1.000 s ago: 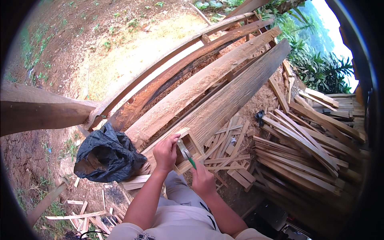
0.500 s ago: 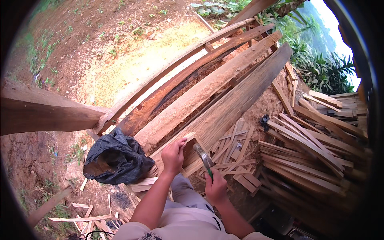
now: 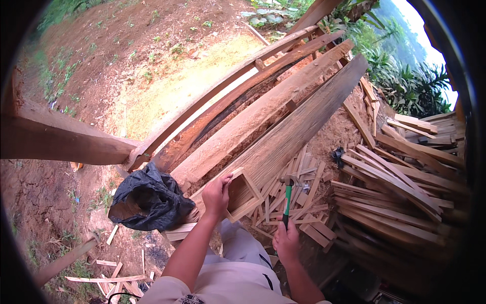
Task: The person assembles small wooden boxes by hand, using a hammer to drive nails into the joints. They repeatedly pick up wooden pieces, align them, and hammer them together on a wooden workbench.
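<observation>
left hand [image 3: 216,195] grips wooden frame [image 3: 243,195] | right hand [image 3: 286,242] fisted on hammer [image 3: 287,195] (head up)

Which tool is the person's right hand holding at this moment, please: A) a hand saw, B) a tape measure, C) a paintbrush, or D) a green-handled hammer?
D: the right hand grips the green handle of a hammer with its metal head raised, beside the small wooden frame that the left hand steadies.
</observation>
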A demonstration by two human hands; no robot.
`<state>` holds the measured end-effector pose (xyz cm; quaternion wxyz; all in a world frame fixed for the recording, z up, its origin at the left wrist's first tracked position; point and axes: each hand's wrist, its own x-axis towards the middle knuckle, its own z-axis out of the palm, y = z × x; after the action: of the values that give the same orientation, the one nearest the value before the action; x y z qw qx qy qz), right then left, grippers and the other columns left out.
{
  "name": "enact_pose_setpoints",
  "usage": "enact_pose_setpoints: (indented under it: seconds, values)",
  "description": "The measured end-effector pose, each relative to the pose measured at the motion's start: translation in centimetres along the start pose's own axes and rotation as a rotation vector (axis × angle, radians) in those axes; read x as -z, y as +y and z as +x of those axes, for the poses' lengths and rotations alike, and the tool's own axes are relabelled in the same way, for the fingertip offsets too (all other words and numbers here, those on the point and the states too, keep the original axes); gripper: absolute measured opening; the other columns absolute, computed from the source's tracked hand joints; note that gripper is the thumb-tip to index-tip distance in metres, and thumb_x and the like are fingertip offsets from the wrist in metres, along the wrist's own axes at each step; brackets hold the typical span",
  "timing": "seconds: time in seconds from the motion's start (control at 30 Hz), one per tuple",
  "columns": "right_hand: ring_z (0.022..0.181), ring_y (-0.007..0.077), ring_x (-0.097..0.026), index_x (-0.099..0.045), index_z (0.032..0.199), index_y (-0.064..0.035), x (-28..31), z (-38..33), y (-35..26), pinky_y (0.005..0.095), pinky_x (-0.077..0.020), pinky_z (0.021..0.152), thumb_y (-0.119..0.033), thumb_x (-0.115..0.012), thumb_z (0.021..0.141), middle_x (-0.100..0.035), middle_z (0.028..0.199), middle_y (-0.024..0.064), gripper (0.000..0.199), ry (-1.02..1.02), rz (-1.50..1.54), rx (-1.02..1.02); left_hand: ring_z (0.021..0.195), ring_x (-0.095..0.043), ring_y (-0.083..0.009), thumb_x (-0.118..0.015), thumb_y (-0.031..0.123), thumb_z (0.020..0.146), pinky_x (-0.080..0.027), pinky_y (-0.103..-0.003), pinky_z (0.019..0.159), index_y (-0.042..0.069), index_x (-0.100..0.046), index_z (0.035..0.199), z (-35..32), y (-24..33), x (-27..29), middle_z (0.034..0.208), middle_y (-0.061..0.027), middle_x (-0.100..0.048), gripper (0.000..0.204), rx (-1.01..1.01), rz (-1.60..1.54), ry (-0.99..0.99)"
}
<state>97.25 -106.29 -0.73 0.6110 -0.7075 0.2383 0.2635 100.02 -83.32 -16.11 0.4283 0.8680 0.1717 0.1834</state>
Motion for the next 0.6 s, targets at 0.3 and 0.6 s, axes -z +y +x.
enact_pose_setpoints:
  seconds: [0.3,0.6]
  values:
    - [0.062,0.0294,-0.064,-0.055,0.118,0.0022,-0.7,-2.3,6.1,0.0394,-0.05,0.059,-0.01,-0.056,0.104,-0.064,0.082,0.0163,0.018,0.048,-0.408,0.311,0.078,-0.072,-0.0277,-0.072,0.013,0.094,-0.053,-0.039,0.068,0.011,-0.072,0.098,0.2,-0.1,-0.7,0.099,-0.0035,-0.078,0.005,-0.009,-0.03,0.008]
    - [0.093,0.0468,-0.07,-0.055,0.134,0.005,-7.3,-3.0,5.0,0.0503,-0.0547,0.077,-0.008,-0.059,0.101,-0.07,0.103,0.0275,0.036,0.099,-0.622,0.565,0.073,-0.068,-0.0312,-0.072,0.012,0.093,-0.051,-0.041,0.065,0.008,-0.067,0.094,0.5,0.0,-0.8,0.099,-0.0053,-0.079,0.006,-0.041,-0.051,0.052]
